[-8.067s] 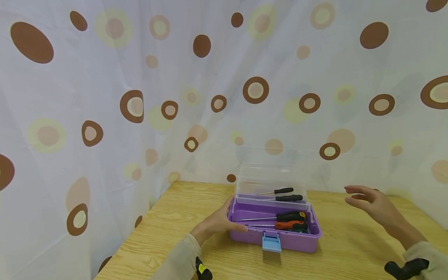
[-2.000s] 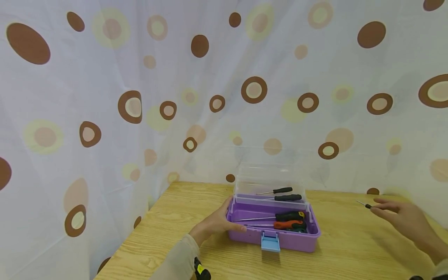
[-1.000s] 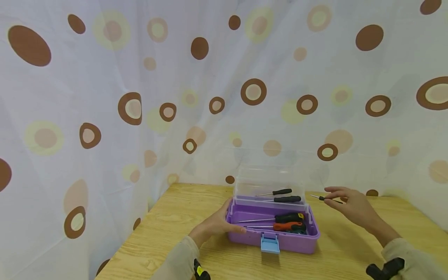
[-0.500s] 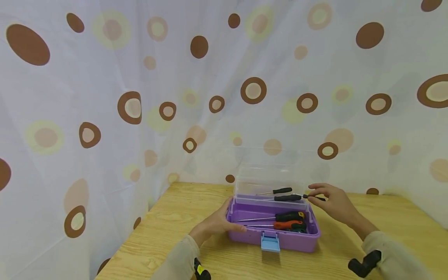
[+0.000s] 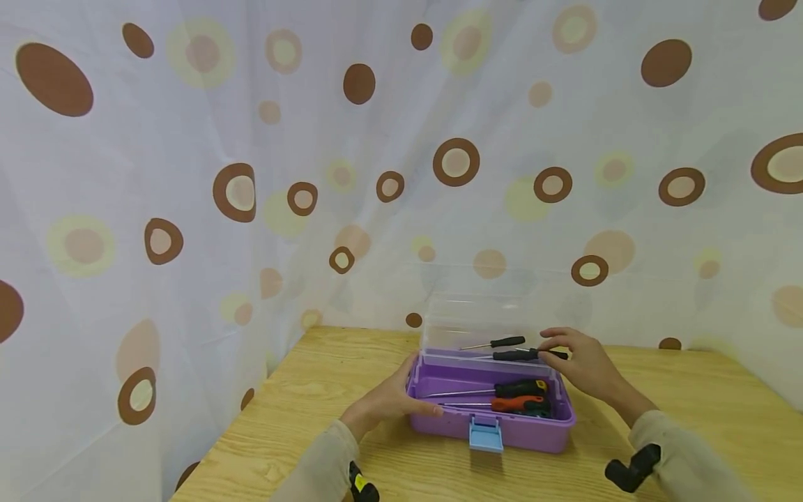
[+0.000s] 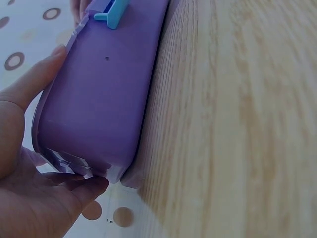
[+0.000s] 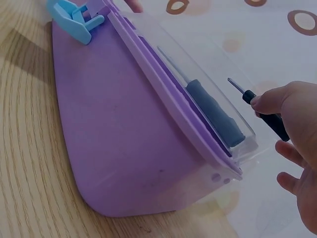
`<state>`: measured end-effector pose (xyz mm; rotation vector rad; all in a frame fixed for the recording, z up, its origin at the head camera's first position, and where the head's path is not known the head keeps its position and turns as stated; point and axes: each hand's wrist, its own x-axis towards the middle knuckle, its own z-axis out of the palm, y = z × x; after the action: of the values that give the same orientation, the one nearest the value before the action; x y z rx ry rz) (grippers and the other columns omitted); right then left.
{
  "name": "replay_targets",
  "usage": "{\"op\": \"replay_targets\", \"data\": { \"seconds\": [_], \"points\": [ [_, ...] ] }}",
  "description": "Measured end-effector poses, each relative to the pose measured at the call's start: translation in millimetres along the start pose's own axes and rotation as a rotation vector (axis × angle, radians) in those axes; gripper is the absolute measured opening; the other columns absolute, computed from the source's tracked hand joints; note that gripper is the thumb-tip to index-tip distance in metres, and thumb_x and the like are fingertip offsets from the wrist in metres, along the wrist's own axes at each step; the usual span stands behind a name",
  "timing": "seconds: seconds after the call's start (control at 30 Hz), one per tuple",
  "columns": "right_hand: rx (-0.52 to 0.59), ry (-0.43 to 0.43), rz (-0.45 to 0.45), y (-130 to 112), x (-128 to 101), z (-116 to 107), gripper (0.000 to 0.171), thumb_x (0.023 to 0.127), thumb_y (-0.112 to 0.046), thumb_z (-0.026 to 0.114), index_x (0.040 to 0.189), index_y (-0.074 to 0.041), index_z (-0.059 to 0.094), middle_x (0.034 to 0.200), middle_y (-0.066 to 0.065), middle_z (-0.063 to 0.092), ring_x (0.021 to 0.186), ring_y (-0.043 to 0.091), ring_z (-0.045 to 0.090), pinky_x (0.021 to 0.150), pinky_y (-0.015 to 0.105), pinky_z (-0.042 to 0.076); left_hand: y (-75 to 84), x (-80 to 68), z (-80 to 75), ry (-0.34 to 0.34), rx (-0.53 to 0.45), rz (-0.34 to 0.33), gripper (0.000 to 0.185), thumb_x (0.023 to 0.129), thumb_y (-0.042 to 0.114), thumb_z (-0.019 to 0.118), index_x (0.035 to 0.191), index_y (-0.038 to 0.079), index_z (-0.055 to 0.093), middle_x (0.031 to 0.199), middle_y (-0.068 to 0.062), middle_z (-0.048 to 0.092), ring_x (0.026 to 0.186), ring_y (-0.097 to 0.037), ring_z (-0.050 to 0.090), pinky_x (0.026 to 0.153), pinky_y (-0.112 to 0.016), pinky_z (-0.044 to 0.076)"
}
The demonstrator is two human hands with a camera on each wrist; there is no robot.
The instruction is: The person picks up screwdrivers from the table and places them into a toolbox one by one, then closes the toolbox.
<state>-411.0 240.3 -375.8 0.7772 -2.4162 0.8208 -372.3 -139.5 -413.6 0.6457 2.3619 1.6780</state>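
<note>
So the left hand (image 5: 385, 401) was wrapped around the left end of a purple toolbox (image 5: 502, 429), thumb on the front wall and fingers (image 6: 74, 186) curled round the back corner, pretty much pinning it down on the wooden bench (image 5: 326, 390). The right hand (image 5: 580, 362) was up by the box's right rear corner, pinching a small black-handled screwdriver (image 7: 262, 113) between thumb and fingertips, tip pointing toward the clear lid (image 5: 483, 317), just outside the lid's end wall. The lid stood open and upright at the back. Two black-handled screwdrivers (image 5: 511, 348) showed through it, one above the other. Down in the purple base were a dark green-and-yellow one (image 5: 517, 388) and an orange one (image 5: 517, 403), handles to the right. The light blue latch (image 5: 486, 434) hung on the front wall. Behind everything was a white curtain with brown and yellow dots (image 5: 238, 192).
</note>
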Motion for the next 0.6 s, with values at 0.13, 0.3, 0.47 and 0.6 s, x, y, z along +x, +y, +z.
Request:
{"op": "replay_targets", "data": {
  "seconds": [0.13, 0.3, 0.47, 0.6],
  "points": [
    [0.011, -0.014, 0.016, -1, 2, 5, 0.013, 0.095, -0.012, 0.074, 0.103, -0.003, 0.079, 0.129, 0.024, 0.064, 0.123, 0.050, 0.055, 0.093, 0.068, 0.049, 0.4, -0.5, 0.3, -0.004, -0.005, 0.006, 0.119, 0.078, 0.028, 0.091, 0.166, 0.018, 0.012, 0.152, -0.012, 0.045, 0.138, -0.038, 0.044, 0.117, -0.058, 0.028],
    [0.020, -0.018, 0.017, -1, 3, 11, 0.012, 0.095, -0.013, 0.074, 0.101, -0.004, 0.079, 0.129, 0.024, 0.064, 0.123, 0.051, 0.055, 0.093, 0.068, 0.049, -0.3, -1.0, 1.0, -0.007, 0.002, 0.008, 0.118, 0.079, 0.029, 0.091, 0.166, 0.018, 0.012, 0.153, -0.012, 0.044, 0.138, -0.037, 0.043, 0.118, -0.058, 0.027],
    [0.027, -0.008, -0.002, -3, 5, 13, 0.009, 0.095, -0.012, 0.074, 0.100, -0.005, 0.079, 0.129, 0.023, 0.064, 0.123, 0.050, 0.055, 0.096, 0.068, 0.047, -0.3, -1.0, 1.2, -0.013, -0.003, 0.017, 0.119, 0.079, 0.028, 0.091, 0.166, 0.018, 0.010, 0.154, -0.013, 0.043, 0.139, -0.038, 0.043, 0.118, -0.058, 0.027],
    [0.032, -0.008, -0.011, -6, 6, 14, 0.009, 0.095, -0.012, 0.075, 0.100, -0.006, 0.079, 0.129, 0.024, 0.064, 0.123, 0.050, 0.055, 0.098, 0.069, 0.045, -0.4, -0.1, 0.7, -0.012, -0.009, 0.013, 0.120, 0.079, 0.028, 0.091, 0.167, 0.018, 0.009, 0.154, -0.013, 0.042, 0.139, -0.037, 0.043, 0.118, -0.057, 0.027]
  ]
}}
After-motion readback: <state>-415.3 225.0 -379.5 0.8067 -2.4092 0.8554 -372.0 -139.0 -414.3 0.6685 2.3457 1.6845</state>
